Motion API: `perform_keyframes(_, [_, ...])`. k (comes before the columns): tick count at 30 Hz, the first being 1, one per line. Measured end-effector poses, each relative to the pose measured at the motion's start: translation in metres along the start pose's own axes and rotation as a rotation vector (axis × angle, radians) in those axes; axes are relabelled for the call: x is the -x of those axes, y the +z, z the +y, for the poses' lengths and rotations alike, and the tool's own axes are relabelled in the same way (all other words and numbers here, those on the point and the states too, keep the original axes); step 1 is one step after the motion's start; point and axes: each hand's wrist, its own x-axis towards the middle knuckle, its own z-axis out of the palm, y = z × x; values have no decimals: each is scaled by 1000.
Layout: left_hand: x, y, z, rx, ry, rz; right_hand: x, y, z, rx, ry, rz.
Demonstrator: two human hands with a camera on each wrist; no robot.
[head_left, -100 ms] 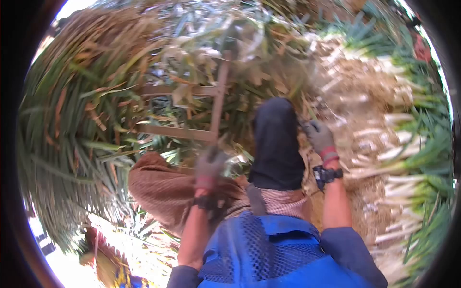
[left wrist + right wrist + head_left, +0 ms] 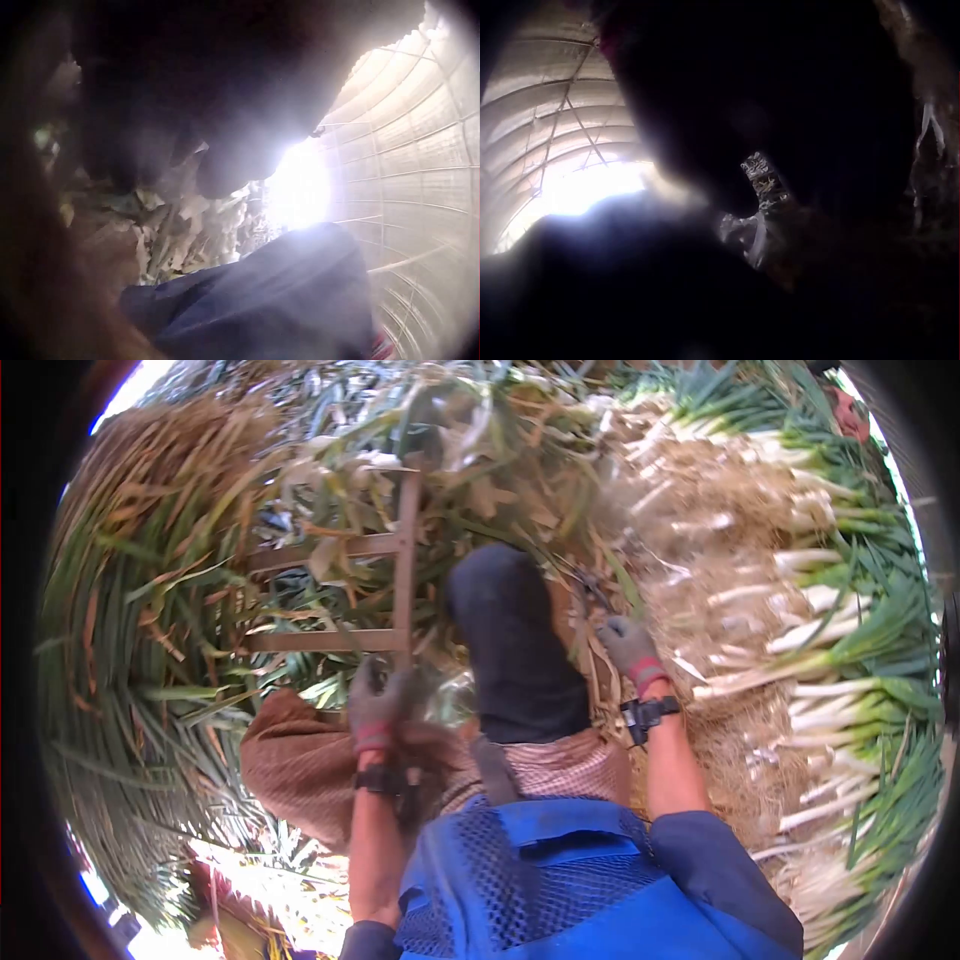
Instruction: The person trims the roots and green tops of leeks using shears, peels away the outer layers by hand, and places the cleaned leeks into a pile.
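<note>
My gloved left hand (image 2: 382,700) hovers over the brown-covered thigh, beside the lower end of a wooden frame (image 2: 404,560). Its fingers point up and apart, somewhat blurred, and nothing shows between them. To the right of the dark-clad knee (image 2: 505,625), my gloved right hand (image 2: 630,647) has curled fingers and grips a dark, slender tool (image 2: 592,588) that points up and left. A green leaf (image 2: 628,588) lies just above this hand. In both wrist views the hands are mostly dark silhouettes.
Leeks (image 2: 835,695) with white stems and green tops line the right side, roots inward over straw-coloured root litter (image 2: 720,750). A tall heap of long green leaves (image 2: 120,650) stands at left. Loose peeled leaves (image 2: 470,450) cover the far ground. A ribbed, translucent roof (image 2: 412,165) arches overhead.
The head view has swung, shifting most of the scene left. My right hand now stands farther from the knee, with the dark tool moving along. The left hand's fingers appear more spread.
</note>
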Motion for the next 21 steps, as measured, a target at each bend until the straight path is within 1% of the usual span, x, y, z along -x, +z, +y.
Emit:
perform_keyframes(1, [-2,-1,3,-69,-58,-34,-1,11,30,-24,45,11])
perform_keyframes(2, [2,13,5,-120,-120,-74,1,3,59,-28,89,29])
perform_keyframes(3, [13,28,5,-93,-129,-148,10,-12,82,53,144,56])
perform_keyframes(4, [15,31,-11,-27,-126,-179,15,-8,93,100,182,69])
perform_keyframes(5, [17,37,-39,34,-126,-209,18,-1,106,144,221,77])
perform_keyframes(6, [19,41,-53,93,-128,-239,10,18,145,163,241,35])
perform_keyframes(7, [23,41,-47,36,-137,-236,-3,43,200,185,262,-7])
perform_keyframes(8, [30,42,-36,-16,-146,-232,-7,54,232,211,281,-48])
perform_keyframes(10, [37,38,-19,-129,-158,-235,11,38,191,197,349,-54])
perform_keyframes(12, [38,37,-5,-245,-162,-253,6,33,171,102,360,-5])
perform_keyframes(14, [35,50,-33,-204,-153,-243,-23,37,182,260,-29,146])
perform_keyframes(15, [32,43,-43,-193,-154,-215,-59,50,219,630,-320,79])
perform_keyframes(16, [37,38,-2,-221,-88,-223,-93,62,255,987,-642,123])
perform_keyframes(17, [40,33,29,-220,-152,-256,-107,50,251,618,-417,10])
perform_keyframes(18, [42,38,7,-216,-136,-204,-120,38,248,99,-184,-24])
perform_keyframes(19, [44,45,-12,-225,-78,-123,-133,25,243,-296,12,49])
perform_keyframes(20, [42,39,18,-261,-66,-146,-174,28,296,-153,-106,127])
perform_keyframes(21, [36,43,7,-208,-132,-184,-165,13,254,-66,85,100])
